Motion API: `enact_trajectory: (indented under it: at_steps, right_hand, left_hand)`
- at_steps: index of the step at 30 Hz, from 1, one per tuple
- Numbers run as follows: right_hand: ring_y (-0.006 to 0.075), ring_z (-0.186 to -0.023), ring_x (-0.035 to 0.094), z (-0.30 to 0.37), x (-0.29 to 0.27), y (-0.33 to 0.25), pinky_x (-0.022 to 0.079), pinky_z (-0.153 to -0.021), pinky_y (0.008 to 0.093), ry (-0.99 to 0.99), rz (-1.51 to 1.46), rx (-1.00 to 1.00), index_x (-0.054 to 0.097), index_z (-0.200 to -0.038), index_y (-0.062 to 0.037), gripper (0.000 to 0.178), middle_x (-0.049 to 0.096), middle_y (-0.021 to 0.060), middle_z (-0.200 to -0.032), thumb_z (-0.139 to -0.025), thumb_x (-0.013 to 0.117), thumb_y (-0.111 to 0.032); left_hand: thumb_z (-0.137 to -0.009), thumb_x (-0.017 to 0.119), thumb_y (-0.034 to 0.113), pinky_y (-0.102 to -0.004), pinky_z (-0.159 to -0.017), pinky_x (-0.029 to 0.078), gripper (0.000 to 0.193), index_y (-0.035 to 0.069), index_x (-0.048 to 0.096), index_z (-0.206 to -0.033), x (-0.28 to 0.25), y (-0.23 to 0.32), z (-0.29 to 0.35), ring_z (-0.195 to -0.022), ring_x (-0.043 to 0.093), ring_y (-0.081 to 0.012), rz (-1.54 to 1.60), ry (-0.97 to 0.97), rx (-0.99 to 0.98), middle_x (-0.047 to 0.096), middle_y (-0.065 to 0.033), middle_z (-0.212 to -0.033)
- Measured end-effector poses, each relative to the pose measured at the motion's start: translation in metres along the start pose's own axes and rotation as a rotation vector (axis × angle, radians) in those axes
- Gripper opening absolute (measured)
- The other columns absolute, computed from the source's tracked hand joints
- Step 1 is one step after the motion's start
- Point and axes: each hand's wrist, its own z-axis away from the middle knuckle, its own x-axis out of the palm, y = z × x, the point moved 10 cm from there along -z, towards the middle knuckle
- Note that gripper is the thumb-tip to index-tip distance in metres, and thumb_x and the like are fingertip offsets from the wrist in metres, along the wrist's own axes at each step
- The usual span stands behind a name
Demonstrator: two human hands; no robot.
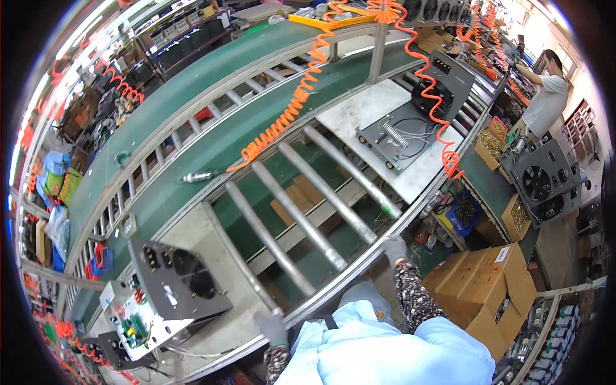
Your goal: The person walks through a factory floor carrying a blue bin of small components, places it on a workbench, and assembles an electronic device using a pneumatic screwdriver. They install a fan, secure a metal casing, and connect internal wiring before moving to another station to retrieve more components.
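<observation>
Seeing at far left 1 white plate (154, 333) carrying 1 green circuit board (133, 328), standing beside 1 dark fan panel (154, 273), tilted, over 1 pale board (226, 263) on the conveyor. Going rightward, finding 1 air tool (197, 175) lying on the green belt (154, 206), behind the rollers, with 1 orange coiled hose (285, 128) rising from it to the upper right.

Next, seeing the left hand (273, 328), grey-gloved, being at the near right corner of the pale board, close to the outer rail (343, 280). Because of blur, not being able to tell whether closing or opening; not showing any object inside. From this hand, having the fan panel to the left and slightly farther away, so being much nearer to it than the right hand.

Between the 2 hands and beyond the rail, seeing 4 metal rollers (299, 215), with long axes running across the track, from upper left to lower right.

Then seeing the right hand (396, 249), also gloved, resting on the rail near the roller ends; not being able to tell whether fingers are closing around it. Farther to the upper right, finding 1 white board (414, 183) bearing 1 flat dark panel (378, 144) with 1 metal coil (394, 135), lying nearer to this right hand.
</observation>
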Motion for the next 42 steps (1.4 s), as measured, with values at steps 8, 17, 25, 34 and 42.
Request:
enact_trajectory:
  at_steps: [8,17,25,34,42]
  right_hand:
    - [0.0230,-0.105,0.060,-0.163,-0.103,0.093,0.045,-0.094,0.0337,0.281,-0.641,0.263,0.051,-0.127,0.0002,0.052,0.063,0.0101,-0.119,-0.083,0.074,-0.012]
    - [0.0101,-0.082,0.056,-0.210,-0.098,0.092,0.049,-0.072,0.0241,0.042,-0.806,0.203,0.055,-0.115,-0.0054,0.038,0.059,-0.0014,-0.095,-0.083,0.074,-0.004]
    - [0.0087,-0.078,0.054,-0.195,-0.131,0.042,0.049,-0.071,0.0254,0.018,-0.856,0.136,0.054,-0.116,-0.0060,0.043,0.059,-0.0013,-0.094,-0.079,0.076,-0.004]
    - [0.0220,-0.087,0.063,-0.141,-0.271,-0.075,0.056,-0.071,0.0348,-0.281,-1.062,-0.101,0.050,-0.112,-0.0077,0.065,0.059,0.0081,-0.097,-0.067,0.088,-0.035]
    - [0.0169,-0.095,0.054,-0.146,-0.361,-0.141,0.047,-0.092,0.0378,-0.006,-1.170,-0.450,0.050,-0.113,-0.0099,0.058,0.049,0.0021,-0.103,-0.075,0.082,-0.038]
  left_hand:
    - [-0.080,0.071,0.039,-0.0463,-0.111,0.032,0.073,0.000,0.045,-0.136,0.252,0.428,0.100,-0.136,0.035,-0.0359,-0.171,-0.490,1.187,0.040,-0.0219,-0.145]
    - [-0.087,0.055,0.054,-0.0579,-0.116,0.013,0.085,0.002,0.028,-0.149,0.444,0.534,0.113,-0.145,0.025,-0.0283,-0.782,-0.561,1.349,0.024,-0.0173,-0.157]
    - [-0.088,0.049,0.060,-0.0559,-0.118,0.004,0.092,0.000,0.019,-0.152,0.428,0.527,0.117,-0.148,0.015,-0.0292,-0.938,-0.597,1.317,0.017,-0.0181,-0.159]
    - [-0.089,0.050,0.056,-0.0561,-0.118,0.003,0.089,0.000,0.019,-0.151,0.376,0.453,0.096,-0.149,0.012,-0.0298,-0.889,-0.596,1.254,0.017,-0.0187,-0.159]
    - [-0.088,0.053,0.055,-0.0563,-0.118,0.003,0.089,0.000,0.021,-0.151,0.295,0.347,0.068,-0.149,0.010,-0.0318,-0.860,-0.563,1.019,0.017,-0.0194,-0.159]
